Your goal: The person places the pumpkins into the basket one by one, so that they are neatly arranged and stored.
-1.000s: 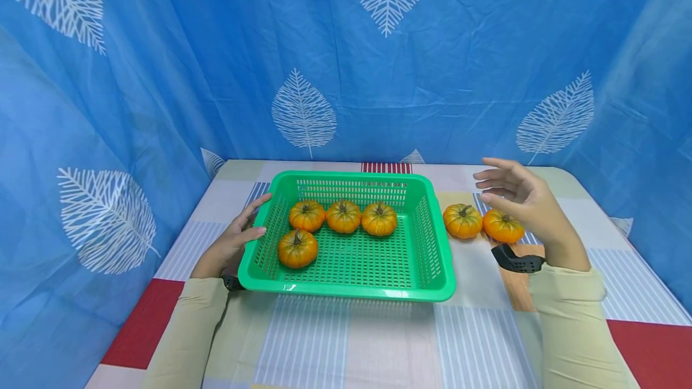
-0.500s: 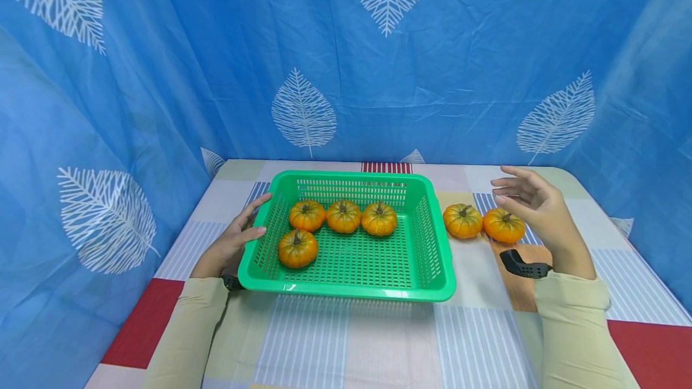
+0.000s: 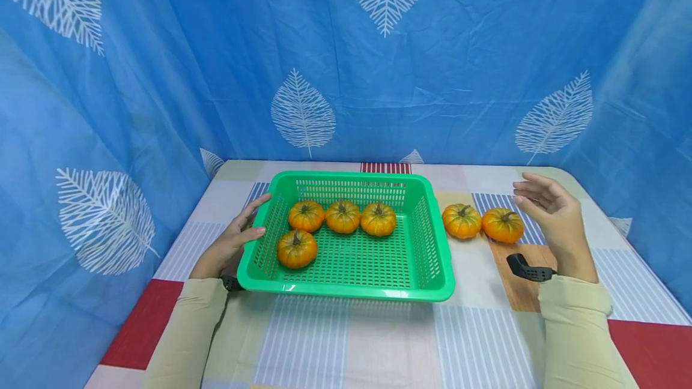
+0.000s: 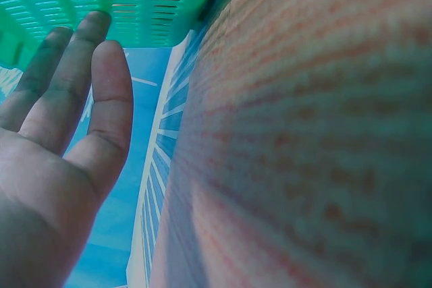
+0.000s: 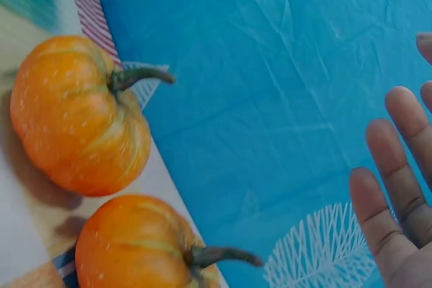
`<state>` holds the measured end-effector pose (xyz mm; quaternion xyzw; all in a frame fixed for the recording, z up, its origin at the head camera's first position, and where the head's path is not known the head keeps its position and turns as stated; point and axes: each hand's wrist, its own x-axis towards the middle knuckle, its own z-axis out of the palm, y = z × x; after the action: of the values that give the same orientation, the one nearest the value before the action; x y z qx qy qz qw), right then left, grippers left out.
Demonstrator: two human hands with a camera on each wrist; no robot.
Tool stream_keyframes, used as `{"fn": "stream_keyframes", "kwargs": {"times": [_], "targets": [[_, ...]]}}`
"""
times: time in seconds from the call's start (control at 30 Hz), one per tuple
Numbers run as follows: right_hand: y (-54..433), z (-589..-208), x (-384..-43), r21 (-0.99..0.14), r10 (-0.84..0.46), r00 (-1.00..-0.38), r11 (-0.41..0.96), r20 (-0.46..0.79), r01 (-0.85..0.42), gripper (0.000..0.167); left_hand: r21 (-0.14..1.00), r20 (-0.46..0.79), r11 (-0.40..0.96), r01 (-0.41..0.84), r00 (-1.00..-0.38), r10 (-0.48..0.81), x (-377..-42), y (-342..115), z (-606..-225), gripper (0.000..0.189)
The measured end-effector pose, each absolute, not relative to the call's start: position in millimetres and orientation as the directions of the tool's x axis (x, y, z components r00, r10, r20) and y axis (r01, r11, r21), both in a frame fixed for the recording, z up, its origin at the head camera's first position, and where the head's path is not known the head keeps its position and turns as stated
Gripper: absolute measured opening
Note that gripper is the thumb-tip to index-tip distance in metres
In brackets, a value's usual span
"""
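Note:
My left hand (image 3: 229,244) rests against the left side of a green plastic basket (image 3: 346,294), fingers and thumb extended along its rim. In the left wrist view, the straight fingertips (image 4: 111,65) meet the slotted outer wall. Several small orange pumpkins sit inside: a row at the back and one pumpkin (image 3: 297,249) in front at the left. Outside, right of the basket, two more stand side by side, a left pumpkin (image 3: 462,221) and a right pumpkin (image 3: 503,225). My right hand (image 3: 557,215) is held in the air beyond the right one, fingers loosely bent, holding nothing.
A patchwork-patterned tablecloth (image 3: 389,341) covers the table. Blue curtains (image 3: 432,95) with white leaf prints hang behind and on both sides. The front and right of the basket floor show bare mesh. A black wrist strap (image 3: 532,269) is on the right wrist.
My right hand has moved to the right and slightly toward me, away from the two pumpkins outside the basket. The left hand, basket and pumpkins have stayed put.

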<state>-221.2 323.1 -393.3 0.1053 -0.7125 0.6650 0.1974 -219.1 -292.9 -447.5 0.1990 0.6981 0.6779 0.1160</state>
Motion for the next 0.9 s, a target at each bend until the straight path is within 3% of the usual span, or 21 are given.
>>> {"fn": "stream_keyframes", "kwargs": {"times": [0.2,0.5,0.77,0.9], "targets": [[333,-401,-220,-0.924,0.168,-0.909,0.086,0.382,-0.373,0.044,0.995,0.084,0.012,0.098,-0.899,0.429,-217,-292,-445,0.076],[356,-420,-218,-0.969,0.172,-0.959,0.145,0.224,-0.2,0.044,0.995,0.082,0.025,0.102,-0.903,0.422,-216,-290,-442,0.078],[368,-443,-219,-0.94,0.068,-0.997,0.342,0.027,-0.002,0.071,0.993,0.099,0.018,0.118,-0.897,0.431,-217,-291,-445,0.076],[370,-450,-221,-0.942,0.003,-0.997,0.327,-0.077,0.074,0.08,0.994,0.095,0.013,0.112,-0.897,0.432,-217,-291,-445,0.075]]}}
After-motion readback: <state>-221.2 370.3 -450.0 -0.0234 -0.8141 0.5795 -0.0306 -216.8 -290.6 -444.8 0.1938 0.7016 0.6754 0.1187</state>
